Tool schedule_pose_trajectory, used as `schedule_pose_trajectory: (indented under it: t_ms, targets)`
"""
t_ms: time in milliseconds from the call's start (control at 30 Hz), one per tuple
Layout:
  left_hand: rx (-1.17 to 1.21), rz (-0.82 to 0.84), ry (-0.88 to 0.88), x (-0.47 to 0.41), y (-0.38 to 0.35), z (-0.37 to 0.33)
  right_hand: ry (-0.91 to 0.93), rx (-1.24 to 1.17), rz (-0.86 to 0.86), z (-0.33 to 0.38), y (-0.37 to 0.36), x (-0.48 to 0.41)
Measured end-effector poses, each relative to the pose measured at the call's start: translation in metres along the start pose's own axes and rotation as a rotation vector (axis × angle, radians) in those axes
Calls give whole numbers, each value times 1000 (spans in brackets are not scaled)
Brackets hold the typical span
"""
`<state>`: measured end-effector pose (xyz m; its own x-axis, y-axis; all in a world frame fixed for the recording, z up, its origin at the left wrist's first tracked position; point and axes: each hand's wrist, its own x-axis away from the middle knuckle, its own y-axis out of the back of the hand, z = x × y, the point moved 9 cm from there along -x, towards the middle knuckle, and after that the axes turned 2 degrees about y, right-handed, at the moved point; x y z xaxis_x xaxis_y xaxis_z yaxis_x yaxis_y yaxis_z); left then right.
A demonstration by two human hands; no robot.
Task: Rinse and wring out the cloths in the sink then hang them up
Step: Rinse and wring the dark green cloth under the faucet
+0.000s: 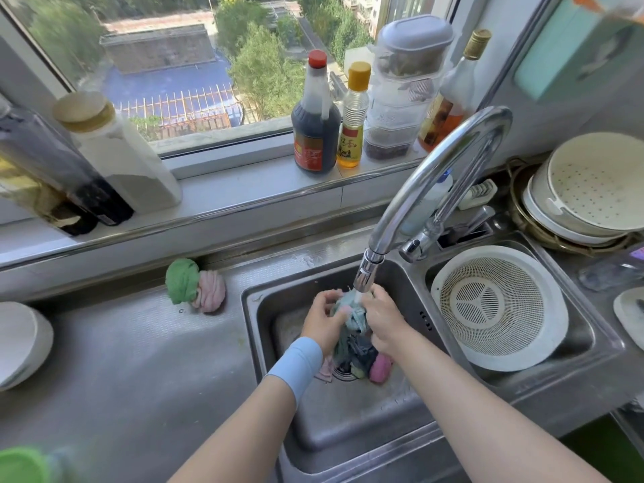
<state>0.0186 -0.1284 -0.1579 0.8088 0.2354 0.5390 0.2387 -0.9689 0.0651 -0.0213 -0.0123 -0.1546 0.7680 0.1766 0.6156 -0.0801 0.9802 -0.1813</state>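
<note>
Over the steel sink [348,423], my left hand [322,320] and my right hand [383,318] both grip a pale blue-green cloth [352,313] right under the faucet spout [366,273]. Water runs onto it. The cloth's lower end hangs down dark and wet. Beneath it, by the drain, lie a pink cloth [380,367] and a paler pink piece [326,371]. A twisted green cloth [181,280] and a twisted pink cloth [211,291] sit together on the counter, left of the sink.
The right basin holds a white colander [498,308]. Stacked strainer bowls [589,190] stand at the far right. Sauce and oil bottles [315,116] line the window sill. White plates [21,339] sit at the counter's left edge.
</note>
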Motion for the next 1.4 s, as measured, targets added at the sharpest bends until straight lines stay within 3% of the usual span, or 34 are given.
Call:
schedule_pose_trajectory:
  t_ms: [133, 367, 500, 633, 733, 833, 900, 1000, 1067, 1200, 1300, 1400]
  targets:
    - [0, -80, 33, -2, 5, 1, 108, 178, 42, 4, 3, 5]
    - [185, -21, -7, -6, -4, -14, 431, 1043, -79, 17, 5, 13]
    - [141, 69, -51, -2, -8, -21, 546, 1347, -200, 28, 2, 13]
    - [136, 78, 12, -2, 0, -6, 631, 1678, -204, 36, -8, 17]
    - [187, 93, 68, 0, -2, 9, 767, 1694, -169, 47, -17, 27]
    - [56, 103, 137, 0, -4, 17, 887, 1707, -152, 50, -23, 32]
    - [4, 94, 144, 0, -6, 17, 789, 1518, -76, 41, -11, 22]
    - [112, 20, 103, -3, -1, 6, 578, 1245, 27, 22, 7, 15]
    - [167, 26, 78, -4, -2, -4, 573, 1150, 95, 14, 3, 22]
    - [209, 151, 70, -3, -17, -15, 358, 870, 18, 9, 16, 16]
    - [168, 173, 69, 1, -18, -15, 314, 1012, -56, 14, 22, 9]
    - [-10, 30, 31, 1, -1, -10, 383, 1260, -142, 29, 19, 7]
